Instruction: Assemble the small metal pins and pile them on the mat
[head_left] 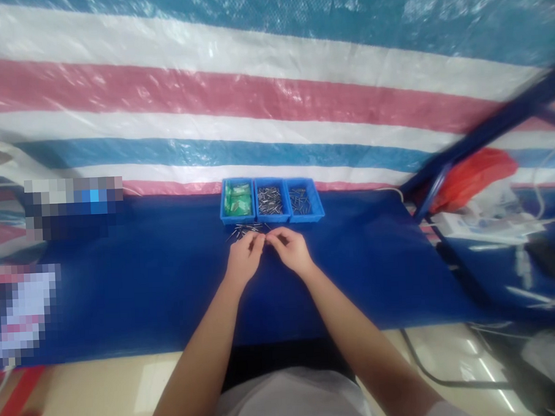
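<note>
My left hand (246, 253) and my right hand (290, 249) meet fingertip to fingertip above the blue table, just in front of three joined blue bins. Both are closed in a pinch; whatever lies between the fingertips is too small to make out. Behind my left hand, a loose pile of thin metal pins (247, 229) rests on the table. The left bin (221, 211) contains green-tinted plastic packets (238, 200). Many slim metal pieces (270, 200) fill the middle bin (273, 219), and fewer lie in the right bin (317, 200).
The blue table (161, 280) runs wide to both sides. Behind it hangs a striped plastic sheet (254, 98). At right stand a dark blue metal post (435, 186), a red bag (476, 172) and a white power strip (471, 227) with cables. Blurred-out objects sit at left.
</note>
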The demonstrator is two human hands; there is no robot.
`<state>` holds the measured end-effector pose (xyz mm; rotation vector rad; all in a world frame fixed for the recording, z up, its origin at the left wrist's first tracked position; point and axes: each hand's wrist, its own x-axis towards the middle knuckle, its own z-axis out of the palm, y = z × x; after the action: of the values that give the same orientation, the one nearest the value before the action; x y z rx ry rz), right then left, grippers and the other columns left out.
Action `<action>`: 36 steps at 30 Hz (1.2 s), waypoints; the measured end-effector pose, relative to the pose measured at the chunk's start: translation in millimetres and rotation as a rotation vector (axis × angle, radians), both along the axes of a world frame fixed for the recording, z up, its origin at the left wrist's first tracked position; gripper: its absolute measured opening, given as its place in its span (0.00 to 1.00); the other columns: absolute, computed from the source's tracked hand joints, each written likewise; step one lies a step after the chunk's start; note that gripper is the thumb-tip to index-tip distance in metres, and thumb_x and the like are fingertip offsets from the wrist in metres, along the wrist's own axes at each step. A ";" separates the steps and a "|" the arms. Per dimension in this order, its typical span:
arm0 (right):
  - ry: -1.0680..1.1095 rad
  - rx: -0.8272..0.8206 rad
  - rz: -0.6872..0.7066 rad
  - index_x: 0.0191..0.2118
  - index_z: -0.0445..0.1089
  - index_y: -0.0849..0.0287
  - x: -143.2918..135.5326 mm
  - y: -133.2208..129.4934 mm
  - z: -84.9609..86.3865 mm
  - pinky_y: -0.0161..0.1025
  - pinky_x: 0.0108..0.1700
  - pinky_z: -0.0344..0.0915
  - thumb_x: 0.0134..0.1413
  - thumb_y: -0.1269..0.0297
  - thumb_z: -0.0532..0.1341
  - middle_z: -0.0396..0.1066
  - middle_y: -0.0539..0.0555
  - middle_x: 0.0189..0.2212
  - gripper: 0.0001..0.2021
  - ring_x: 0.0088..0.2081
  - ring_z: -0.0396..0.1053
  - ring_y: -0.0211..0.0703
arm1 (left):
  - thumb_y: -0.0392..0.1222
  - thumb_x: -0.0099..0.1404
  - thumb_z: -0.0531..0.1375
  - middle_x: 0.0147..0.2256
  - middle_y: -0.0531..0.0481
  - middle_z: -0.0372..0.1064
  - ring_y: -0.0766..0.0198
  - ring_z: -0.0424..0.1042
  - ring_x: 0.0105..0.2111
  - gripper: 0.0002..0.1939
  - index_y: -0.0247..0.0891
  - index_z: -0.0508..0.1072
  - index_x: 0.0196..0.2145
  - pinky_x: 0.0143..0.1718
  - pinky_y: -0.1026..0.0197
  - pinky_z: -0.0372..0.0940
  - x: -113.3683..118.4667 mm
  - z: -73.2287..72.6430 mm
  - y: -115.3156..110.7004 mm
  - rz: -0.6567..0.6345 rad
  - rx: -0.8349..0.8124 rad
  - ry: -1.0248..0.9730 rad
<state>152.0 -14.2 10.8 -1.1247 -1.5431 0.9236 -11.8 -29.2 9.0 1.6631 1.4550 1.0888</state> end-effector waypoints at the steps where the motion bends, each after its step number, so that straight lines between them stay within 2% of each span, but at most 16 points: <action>1: -0.007 -0.002 -0.003 0.33 0.76 0.57 0.4 0.2 -0.2 0.40 0.37 0.73 0.61 0.56 0.64 0.79 0.53 0.30 0.11 0.32 0.77 0.44 | 0.56 0.72 0.55 0.27 0.52 0.74 0.66 0.71 0.27 0.18 0.40 0.76 0.38 0.32 0.63 0.64 0.0 -0.5 0.0 -0.002 0.001 -0.013; 9: -0.054 -0.010 -0.056 0.31 0.76 0.57 2.5 0.8 0.0 0.39 0.33 0.71 0.62 0.51 0.63 0.78 0.53 0.27 0.15 0.28 0.74 0.43 | 0.52 0.68 0.60 0.26 0.54 0.72 0.67 0.70 0.26 0.13 0.41 0.77 0.41 0.33 0.64 0.65 1.1 -1.5 -0.1 -0.017 0.043 -0.009; 13: -0.035 -0.024 -0.054 0.29 0.75 0.56 1.5 0.7 0.1 0.39 0.33 0.72 0.61 0.48 0.63 0.78 0.53 0.27 0.17 0.28 0.73 0.42 | 0.52 0.70 0.57 0.28 0.53 0.74 0.67 0.71 0.27 0.13 0.42 0.77 0.41 0.34 0.64 0.65 1.4 -0.5 -0.2 -0.029 0.047 0.009; 19: 0.133 -0.121 -0.013 0.36 0.79 0.57 0.1 2.7 0.7 0.39 0.30 0.74 0.54 0.46 0.68 0.79 0.54 0.29 0.18 0.25 0.73 0.40 | 0.55 0.72 0.55 0.29 0.51 0.75 0.65 0.72 0.28 0.17 0.41 0.76 0.39 0.33 0.63 0.66 0.9 0.7 0.8 -0.003 0.014 0.041; 25: 0.305 -0.233 0.036 0.35 0.79 0.58 0.1 7.3 -3.7 0.40 0.32 0.76 0.47 0.48 0.73 0.79 0.53 0.28 0.18 0.25 0.74 0.40 | 0.55 0.73 0.52 0.25 0.53 0.73 0.66 0.72 0.27 0.20 0.40 0.77 0.37 0.33 0.63 0.65 0.0 2.6 -0.1 0.018 0.019 0.027; 28: 0.432 -0.259 -0.039 0.40 0.79 0.58 -1.2 9.8 -5.3 0.44 0.37 0.79 0.47 0.47 0.73 0.81 0.56 0.35 0.20 0.30 0.77 0.43 | 0.55 0.74 0.50 0.24 0.53 0.71 0.66 0.71 0.25 0.21 0.40 0.76 0.37 0.33 0.63 0.64 -0.3 2.8 -0.7 0.040 0.021 -0.006; 32: 0.577 -0.245 -0.037 0.54 0.75 0.52 -0.1 12.2 -2.8 0.49 0.48 0.79 0.51 0.47 0.71 0.75 0.59 0.57 0.26 0.47 0.79 0.50 | 0.56 0.74 0.50 0.24 0.53 0.71 0.66 0.71 0.25 0.22 0.40 0.76 0.37 0.33 0.63 0.65 0.4 2.1 -0.4 0.046 0.005 -0.022; 34: 0.537 -0.226 -0.037 0.53 0.75 0.53 1.5 12.9 -3.3 0.49 0.47 0.79 0.54 0.47 0.70 0.75 0.59 0.57 0.24 0.48 0.79 0.50 | 0.56 0.74 0.50 0.25 0.53 0.72 0.66 0.71 0.25 0.21 0.40 0.76 0.37 0.33 0.63 0.65 0.7 1.8 -0.1 0.043 0.006 -0.017; 36: 0.437 -0.191 -0.059 0.48 0.77 0.55 2.6 13.1 -6.0 0.48 0.44 0.79 0.55 0.47 0.68 0.79 0.59 0.50 0.21 0.43 0.80 0.49 | 0.55 0.74 0.51 0.25 0.53 0.72 0.66 0.71 0.26 0.21 0.40 0.76 0.36 0.33 0.63 0.64 0.9 1.6 0.1 0.042 0.012 -0.013</action>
<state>154.7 -1.1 4.8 -1.0104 -1.0791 1.2039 -10.9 -29.0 10.6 1.6373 1.4834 1.1313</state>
